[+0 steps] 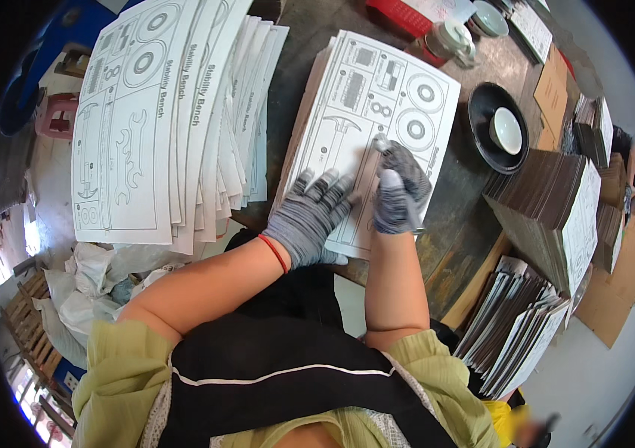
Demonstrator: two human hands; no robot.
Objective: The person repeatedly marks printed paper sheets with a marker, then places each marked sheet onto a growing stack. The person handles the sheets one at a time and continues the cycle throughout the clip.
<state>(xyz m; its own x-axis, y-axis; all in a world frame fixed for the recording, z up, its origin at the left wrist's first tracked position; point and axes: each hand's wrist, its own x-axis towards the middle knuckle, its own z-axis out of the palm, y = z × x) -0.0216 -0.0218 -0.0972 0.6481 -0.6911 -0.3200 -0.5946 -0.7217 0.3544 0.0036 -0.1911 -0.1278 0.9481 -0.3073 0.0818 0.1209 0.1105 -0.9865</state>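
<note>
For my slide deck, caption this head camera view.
Two grey-gloved hands, left and right, press on a stack of white printed cardboard sheets on a dark worktable.

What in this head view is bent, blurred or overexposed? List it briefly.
Head view: fisheye bends the fanned white sheets toward the rim, with black corners around the picture; daylight at the far left edge is blown out; a blurred patch sits at the bottom right edge; the gloved left hand and right hand on the printed stack are sharp and evenly lit.

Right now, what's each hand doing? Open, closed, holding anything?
Left hand: open, gloved fingers spread flat on the top printed sheet of the stack, holding nothing.
Right hand: gloved, resting on the same sheet; grip cannot be told.
</note>
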